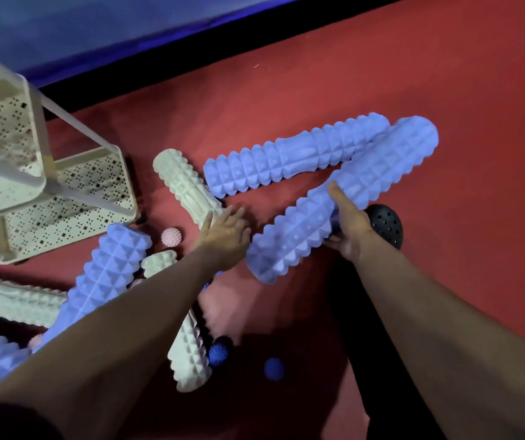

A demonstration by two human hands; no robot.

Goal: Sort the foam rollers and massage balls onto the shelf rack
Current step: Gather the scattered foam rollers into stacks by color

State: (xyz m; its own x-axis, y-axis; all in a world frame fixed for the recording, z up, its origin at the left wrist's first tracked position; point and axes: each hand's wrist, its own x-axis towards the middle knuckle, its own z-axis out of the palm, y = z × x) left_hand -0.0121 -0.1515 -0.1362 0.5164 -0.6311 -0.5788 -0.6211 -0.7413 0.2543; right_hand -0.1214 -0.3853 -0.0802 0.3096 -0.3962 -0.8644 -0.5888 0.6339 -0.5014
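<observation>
Blue foam roller [343,198] lies diagonally on the red floor [445,90]; right hand [348,223] grasps it mid-length, apparently to lift it. Left hand [224,236], fingers released and spread, reaches beside its near end. Shelf rack [73,198] stands left, bottom tray bare. Rollers and a black ball [385,223] crowd the path; floor beyond lies open.

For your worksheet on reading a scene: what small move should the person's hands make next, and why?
Probably lift the blue roller toward the shelf rack. The right hand already grips its middle, the left hand lies open by its near end, and the visible rack trays look empty.
</observation>
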